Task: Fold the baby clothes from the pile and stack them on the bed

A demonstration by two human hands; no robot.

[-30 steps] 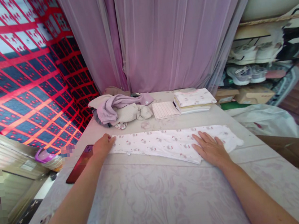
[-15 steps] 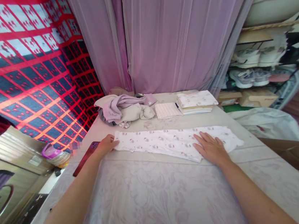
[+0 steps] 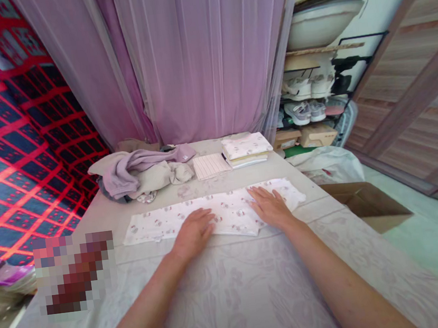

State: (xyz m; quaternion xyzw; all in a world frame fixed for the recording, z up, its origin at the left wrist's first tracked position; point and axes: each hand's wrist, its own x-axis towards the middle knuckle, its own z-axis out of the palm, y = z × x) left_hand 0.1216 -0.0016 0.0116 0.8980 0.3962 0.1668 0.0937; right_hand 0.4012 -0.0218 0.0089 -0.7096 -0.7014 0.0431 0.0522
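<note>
A pair of white pants [image 3: 169, 217] with a small printed pattern lies flat, folded lengthwise, across the patterned bedsheet [image 3: 226, 291]. My left hand [image 3: 195, 232] rests palm down on the near edge of its middle, fingers stretched out. Farther right, my right hand [image 3: 271, 206] lies flat with spread fingers near the wider end of the pants. Neither hand grips the cloth.
A loose heap of clothes [image 3: 140, 172] sits at the back left. Beside it are a folded striped piece [image 3: 211, 166] and a folded stack [image 3: 247, 147]. A purple curtain [image 3: 197, 55] hangs behind. An open cardboard box [image 3: 367, 204] stands off the right side.
My left hand has left the narrow left end of the pants and moved right to their middle. My right hand stays flat on the cloth. The camera view has turned right.
</note>
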